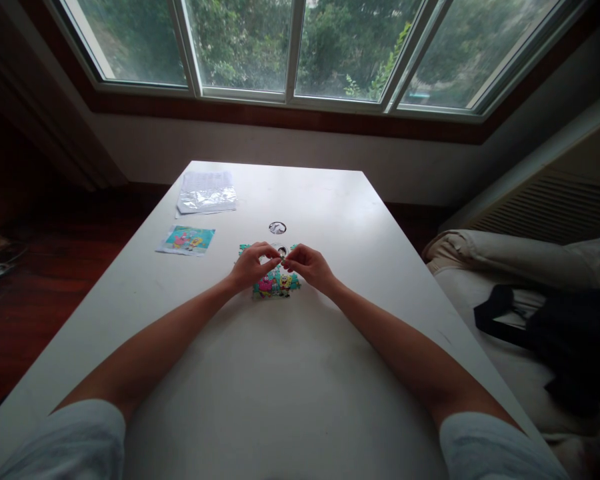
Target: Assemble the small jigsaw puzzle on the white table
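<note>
Over a partly assembled jigsaw puzzle with pink and yellow cartoon figures on teal, my two hands meet fingertip to fingertip. My left hand and my right hand are both closed in a pinch on a small puzzle piece, mostly covered by the fingers. Just behind the fingertips shows a small round dark-rimmed shape. Part of the puzzle's upper area is hidden beneath my hands. Beyond it on the table lies a round black-and-white disc.
A small picture sheet with similar cartoon figures lies left on the white table. Farther back are a clear plastic bag and papers. A window stands beyond the table; a pale couch with dark cloth is at right.
</note>
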`<state>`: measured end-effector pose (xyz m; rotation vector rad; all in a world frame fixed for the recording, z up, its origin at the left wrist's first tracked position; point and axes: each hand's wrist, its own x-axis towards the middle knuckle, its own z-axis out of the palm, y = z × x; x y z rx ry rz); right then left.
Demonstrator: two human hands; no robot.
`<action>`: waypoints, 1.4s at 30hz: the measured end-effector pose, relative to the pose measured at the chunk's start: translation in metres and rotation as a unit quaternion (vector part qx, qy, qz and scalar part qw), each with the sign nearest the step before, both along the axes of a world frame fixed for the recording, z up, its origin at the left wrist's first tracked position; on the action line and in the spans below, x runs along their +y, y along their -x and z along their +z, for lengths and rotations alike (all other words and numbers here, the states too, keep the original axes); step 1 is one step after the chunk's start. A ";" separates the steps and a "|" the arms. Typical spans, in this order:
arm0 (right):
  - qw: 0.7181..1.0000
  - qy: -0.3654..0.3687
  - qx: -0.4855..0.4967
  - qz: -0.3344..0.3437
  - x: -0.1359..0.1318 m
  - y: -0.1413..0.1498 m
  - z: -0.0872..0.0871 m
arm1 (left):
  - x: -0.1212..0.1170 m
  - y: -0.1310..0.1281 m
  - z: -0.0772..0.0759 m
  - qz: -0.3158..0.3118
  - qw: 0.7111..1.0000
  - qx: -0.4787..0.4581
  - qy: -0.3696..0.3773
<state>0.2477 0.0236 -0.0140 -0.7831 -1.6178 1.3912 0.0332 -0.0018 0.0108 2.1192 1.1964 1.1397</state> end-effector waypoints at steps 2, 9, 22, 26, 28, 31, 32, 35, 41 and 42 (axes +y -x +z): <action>1.000 0.000 -0.002 0.002 0.000 0.001 -0.001 | 0.000 -0.001 0.000 -0.003 1.000 -0.018 0.023; 1.000 -0.014 -0.020 0.007 -0.004 0.001 0.001 | 0.003 0.000 -0.002 0.008 0.995 -0.043 0.087; 0.986 -0.120 -0.111 -0.032 -0.007 -0.003 0.006 | 0.006 0.003 -0.007 0.009 0.993 -0.033 0.111; 0.979 -0.152 -0.128 -0.044 -0.007 -0.003 0.007 | 0.006 0.003 -0.007 0.005 0.993 -0.031 0.116; 0.973 -0.175 -0.142 -0.053 -0.008 -0.003 0.007 | 0.005 0.002 -0.007 0.005 0.992 -0.032 0.121; 0.959 -0.219 -0.169 -0.059 -0.010 -0.004 0.010 | 0.005 0.002 -0.006 0.004 0.992 -0.036 0.125; 0.954 -0.236 -0.175 -0.056 -0.011 -0.004 0.011 | 0.005 0.002 -0.006 0.003 0.991 -0.037 0.126; 0.935 -0.296 -0.187 -0.052 -0.012 -0.006 0.012 | 0.004 0.001 -0.005 0.004 0.990 -0.046 0.133; 0.888 -0.387 -0.237 -0.068 -0.010 -0.009 0.009 | 0.004 0.000 -0.005 -0.008 0.985 -0.075 0.154; 0.882 -0.398 -0.243 -0.069 -0.009 -0.010 0.009 | 0.004 0.000 -0.006 -0.011 0.984 -0.079 0.157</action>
